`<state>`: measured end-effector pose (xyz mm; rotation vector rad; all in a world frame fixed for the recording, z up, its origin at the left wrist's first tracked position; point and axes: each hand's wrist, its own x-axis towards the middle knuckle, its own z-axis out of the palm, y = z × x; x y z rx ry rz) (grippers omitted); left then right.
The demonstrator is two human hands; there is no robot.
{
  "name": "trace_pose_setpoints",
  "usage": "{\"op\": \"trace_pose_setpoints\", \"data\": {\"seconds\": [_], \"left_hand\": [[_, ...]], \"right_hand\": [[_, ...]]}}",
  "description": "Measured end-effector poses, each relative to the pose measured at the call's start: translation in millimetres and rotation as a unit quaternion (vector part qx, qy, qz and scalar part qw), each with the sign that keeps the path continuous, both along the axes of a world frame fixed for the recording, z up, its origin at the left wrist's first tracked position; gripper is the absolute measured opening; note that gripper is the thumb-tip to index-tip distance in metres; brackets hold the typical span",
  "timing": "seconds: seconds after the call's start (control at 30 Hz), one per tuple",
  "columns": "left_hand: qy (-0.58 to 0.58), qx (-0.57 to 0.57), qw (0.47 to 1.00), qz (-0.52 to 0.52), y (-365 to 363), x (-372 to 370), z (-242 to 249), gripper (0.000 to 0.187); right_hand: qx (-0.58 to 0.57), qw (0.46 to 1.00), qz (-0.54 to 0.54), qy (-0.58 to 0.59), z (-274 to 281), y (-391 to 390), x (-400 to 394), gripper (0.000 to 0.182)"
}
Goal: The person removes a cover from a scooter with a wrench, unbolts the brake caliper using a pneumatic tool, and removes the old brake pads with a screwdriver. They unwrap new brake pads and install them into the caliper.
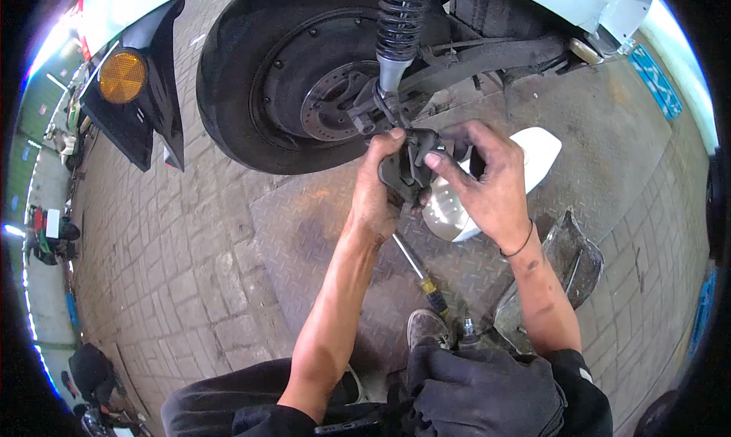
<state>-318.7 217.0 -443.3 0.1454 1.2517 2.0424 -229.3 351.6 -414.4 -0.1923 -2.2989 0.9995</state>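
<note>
A dark brake caliper [403,174] is held up in front of the rear wheel [236,94], just below the brake disc [324,121]. Its left side is gripped by my left hand [371,186], with the thumb on top. My right hand [491,182] is closed at the caliper's right side, thumb tip pressed against it and fingers curled. Whether a small part sits between those right fingers is hidden. Above the hands, the shock absorber [400,22] with its black coil spring comes down to the swingarm [487,64].
A white body panel [541,155] lies on the metal floor plate [320,231] behind my right hand. A yellow-and-black-handled screwdriver [426,285] and a dirty dark cover [579,262] are nearer my feet. At upper left hangs a mudguard with an orange reflector [122,77].
</note>
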Motion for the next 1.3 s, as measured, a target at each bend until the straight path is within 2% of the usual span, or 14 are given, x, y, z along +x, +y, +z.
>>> {"op": "trace_pose_setpoints", "data": {"seconds": [0.1,0.3,0.37,0.43,0.5,0.53,0.57,0.6,0.67,0.7,0.73,0.83,1.03,1.3], "left_hand": [[-0.004,0.010,1.000,-0.005,0.2,-0.4,-0.9,0.054],[0.006,0.020,0.999,-0.039,-7.7,-6.9,-11.6,0.057],[0.000,0.019,0.999,-0.028,-2.9,-4.6,-10.0,0.057],[0.004,0.021,1.000,-0.022,-0.5,-0.3,-5.2,0.058],[0.008,0.027,0.999,-0.032,-1.6,-2.1,-8.7,0.058],[0.011,0.033,0.999,-0.037,-2.8,-3.3,-9.1,0.059],[0.014,0.031,0.999,-0.037,-3.5,-3.6,-7.7,0.059],[0.014,0.032,0.999,-0.038,-3.4,-3.8,-6.2,0.059],[0.013,0.034,0.999,-0.040,-0.4,-2.2,-3.6,0.059],[0.008,0.026,1.000,-0.009,2.5,0.1,-1.4,0.059],[0.002,0.017,1.000,0.022,3.9,1.2,-0.4,0.059],[0.010,-0.019,1.000,-0.020,-4.9,-4.4,-3.5,0.059],[-0.014,0.023,0.998,-0.064,-10.3,-10.1,-0.7,0.059],[-0.036,0.030,0.997,-0.060,-14.1,-13.1,3.2,0.060]], "right_hand": [[0.087,0.995,0.013,0.042,-7.1,9.0,-0.9,0.018],[0.066,0.992,-0.027,0.101,24.6,42.4,37.6,0.012],[-0.120,0.989,-0.030,0.081,23.0,56.4,50.6,0.012],[-0.173,0.982,0.019,0.067,10.6,51.9,49.2,0.020],[-0.369,0.922,0.083,0.079,-7.9,46.1,41.9,0.031],[-0.441,0.873,0.196,0.072,-15.6,54.9,37.2,0.040],[-0.443,0.872,0.196,0.075,-22.4,50.6,35.6,0.040],[-0.375,0.924,0.067,0.010,-20.5,34.3,27.8,0.036],[-0.297,0.951,-0.066,-0.056,-8.3,16.4,17.2,0.032],[-0.117,0.985,-0.006,-0.128,7.9,14.3,13.0,0.028],[0.068,0.977,0.054,-0.195,16.9,14.5,9.2,0.024],[0.135,0.978,0.110,-0.113,15.7,17.2,-1.9,0.022],[0.180,0.958,0.214,-0.059,18.6,37.1,-8.9,0.019],[0.234,0.943,0.201,-0.129,39.0,27.9,-7.1,0.023]]}}
